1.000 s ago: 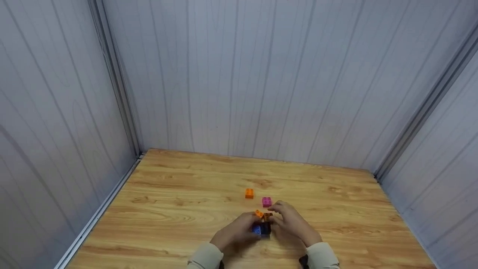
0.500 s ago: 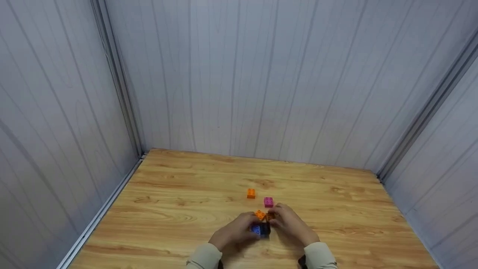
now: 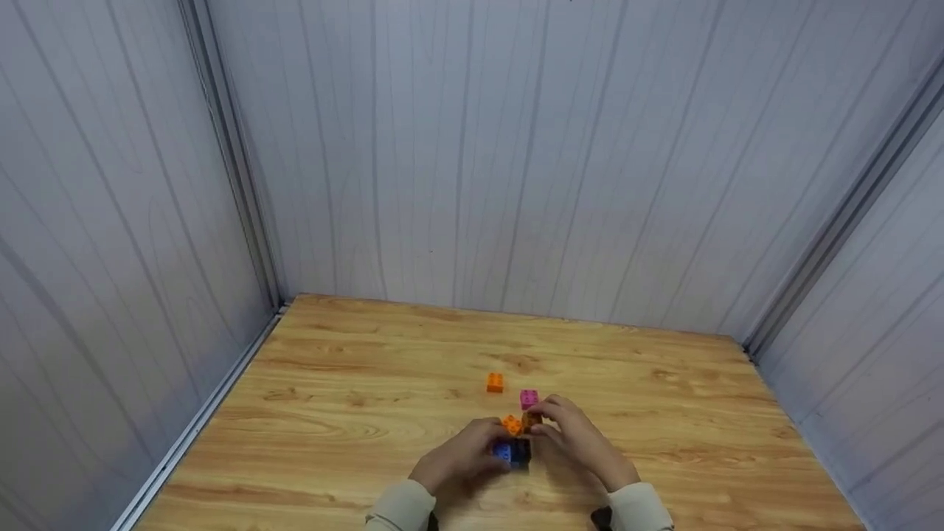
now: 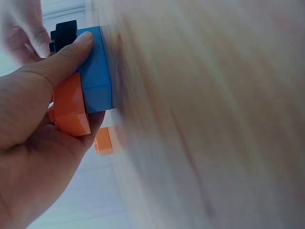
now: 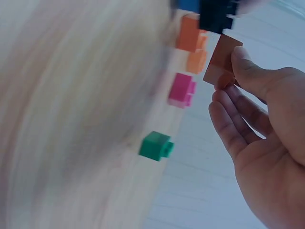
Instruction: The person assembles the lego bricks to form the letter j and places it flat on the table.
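The right hand [image 3: 577, 439] pinched a brown brick [image 3: 528, 422] between thumb and fingers, holding it at the fingertips on the side towards the left hand [image 3: 466, 451]. The left hand gripped a blue block [image 3: 502, 452], its thumb pressed along the block's side, with a black brick [image 3: 521, 452] and a joined orange brick [image 3: 511, 425] on the block's studded side.

The relation that mattered most was between the brown brick and the black one. From the left hand, the brown brick lay to the right and a little further forward, just beside the black brick; whether the two touched could not be told. The black brick sat at the blue block's end nearer the right hand, and the block's long axis ran from there back towards the orange brick within the left hand's grasp. The right hand was thus the nearer to that black end. The brown brick's own long axis was mostly hidden by the fingers.

Further out, a pink brick [image 3: 529, 399] stood on the table [image 3: 369, 369] just ahead of the right fingertips. A loose orange brick [image 3: 495, 382] lay beyond it, forward of the left hand. The right wrist view also showed a green brick [image 5: 156, 146], past the pink one and apart from both hands. Pale walls [image 3: 472, 147] rose behind.
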The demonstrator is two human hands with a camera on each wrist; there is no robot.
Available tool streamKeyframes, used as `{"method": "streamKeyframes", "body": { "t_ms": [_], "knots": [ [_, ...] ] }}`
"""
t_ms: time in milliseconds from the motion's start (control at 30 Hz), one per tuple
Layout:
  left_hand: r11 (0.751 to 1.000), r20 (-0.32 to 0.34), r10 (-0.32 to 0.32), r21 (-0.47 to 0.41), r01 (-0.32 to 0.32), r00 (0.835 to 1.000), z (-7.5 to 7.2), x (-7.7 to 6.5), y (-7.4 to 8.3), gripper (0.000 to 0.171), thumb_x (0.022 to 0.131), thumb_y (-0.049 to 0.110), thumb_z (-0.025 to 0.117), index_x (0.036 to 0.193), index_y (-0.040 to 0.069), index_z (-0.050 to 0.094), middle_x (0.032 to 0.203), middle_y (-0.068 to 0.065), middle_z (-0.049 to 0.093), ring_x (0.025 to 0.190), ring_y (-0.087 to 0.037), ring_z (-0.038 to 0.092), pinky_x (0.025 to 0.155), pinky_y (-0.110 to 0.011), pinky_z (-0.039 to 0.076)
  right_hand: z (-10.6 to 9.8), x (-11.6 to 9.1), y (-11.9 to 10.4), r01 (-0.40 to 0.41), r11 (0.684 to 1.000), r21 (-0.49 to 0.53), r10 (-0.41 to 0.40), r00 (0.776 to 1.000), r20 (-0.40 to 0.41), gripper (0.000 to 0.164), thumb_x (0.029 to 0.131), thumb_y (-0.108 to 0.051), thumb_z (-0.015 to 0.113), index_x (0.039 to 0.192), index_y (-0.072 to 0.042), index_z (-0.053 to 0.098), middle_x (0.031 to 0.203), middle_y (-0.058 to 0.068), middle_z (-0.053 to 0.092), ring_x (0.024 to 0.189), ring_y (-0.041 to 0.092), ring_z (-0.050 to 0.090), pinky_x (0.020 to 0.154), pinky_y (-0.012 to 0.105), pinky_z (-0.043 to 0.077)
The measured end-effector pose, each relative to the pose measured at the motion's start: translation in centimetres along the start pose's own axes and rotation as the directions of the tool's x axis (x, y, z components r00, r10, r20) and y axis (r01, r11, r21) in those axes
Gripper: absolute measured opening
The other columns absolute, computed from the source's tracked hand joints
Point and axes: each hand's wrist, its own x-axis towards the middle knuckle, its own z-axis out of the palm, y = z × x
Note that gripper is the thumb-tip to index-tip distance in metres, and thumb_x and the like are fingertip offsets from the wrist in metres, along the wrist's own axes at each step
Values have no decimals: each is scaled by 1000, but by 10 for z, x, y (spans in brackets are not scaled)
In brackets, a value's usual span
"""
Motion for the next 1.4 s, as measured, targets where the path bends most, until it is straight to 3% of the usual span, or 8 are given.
{"method": "streamKeyframes", "body": {
  "t_ms": [200, 433, 700, 833, 1000, 1233, 1400],
  "knots": [
    [1000, -8, -13, 21, 13, 1000, 1, -3, -2, 41, 91, 25, 78, 129, 16, 70, 118, 2, 69, 109, -5, 61, 99, -26, 51, -5, -5, -13, -17, 998, 54, 14, 998, 59, 30, 99, -25, 65, 125, -11, 69, 113, 1, 65, 106, 21, 64, 93, 43, 55],
    [997, -15, 23, 70, -22, 1000, 1, 0, 2, 36, 91, 25, 78, 124, 12, 71, 116, -2, 70, 108, -9, 63, 98, -26, 52, -6, -9, -18, -30, 996, 81, 23, 996, 86, 31, 98, -28, 66, 124, -10, 70, 111, 0, 66, 106, 22, 64, 94, 46, 54],
    [1000, -3, -8, 27, 8, 1000, 0, -1, 2, 32, 92, 26, 77, 120, 14, 71, 111, -1, 69, 100, -6, 61, 89, -22, 51, -6, -10, -21, -63, 991, 114, 49, 991, 123, 31, 98, -30, 67, 125, -14, 72, 113, -2, 66, 108, 21, 64, 94, 46, 55],
    [1000, 0, -24, 8, 24, 1000, 0, -1, 1, 31, 92, 25, 77, 120, 15, 71, 110, 0, 68, 98, -6, 60, 87, -21, 49, -5, -9, -23, -66, 991, 117, 50, 990, 131, 30, 98, -30, 68, 124, -17, 73, 111, -2, 66, 105, 17, 64, 90, 37, 56],
    [999, 5, -31, -11, 31, 1000, 1, -2, 0, 31, 91, 25, 78, 120, 15, 71, 110, 2, 68, 97, -5, 59, 87, -21, 49, -3, -10, -23, -86, 991, 104, 72, 988, 133, 30, 98, -31, 67, 124, -17, 73, 111, -2, 66, 97, 12, 61, 80, 25, 48],
    [999, 3, -23, -26, 23, 1000, 1, -2, -1, 30, 92, 26, 77, 120, 17, 72, 111, 2, 68, 100, -6, 60, 89, -22, 50, -2, -9, -24, -90, 991, 97, 77, 989, 130, 31, 98, -32, 68, 123, -15, 74, 110, -1, 67, 100, 20, 65, 83, 32, 53],
    [1000, -13, 10, -2, -10, 1000, 1, -2, -1, 29, 92, 25, 77, 119, 14, 73, 109, -2, 68, 96, -9, 60, 85, -19, 48, -2, -7, -25, -72, 996, 61, 64, 991, 118, 31, 97, -34, 69, 120, -15, 76, 109, -3, 68, 99, 14, 64, 85, 30, 53]
  ]
}}
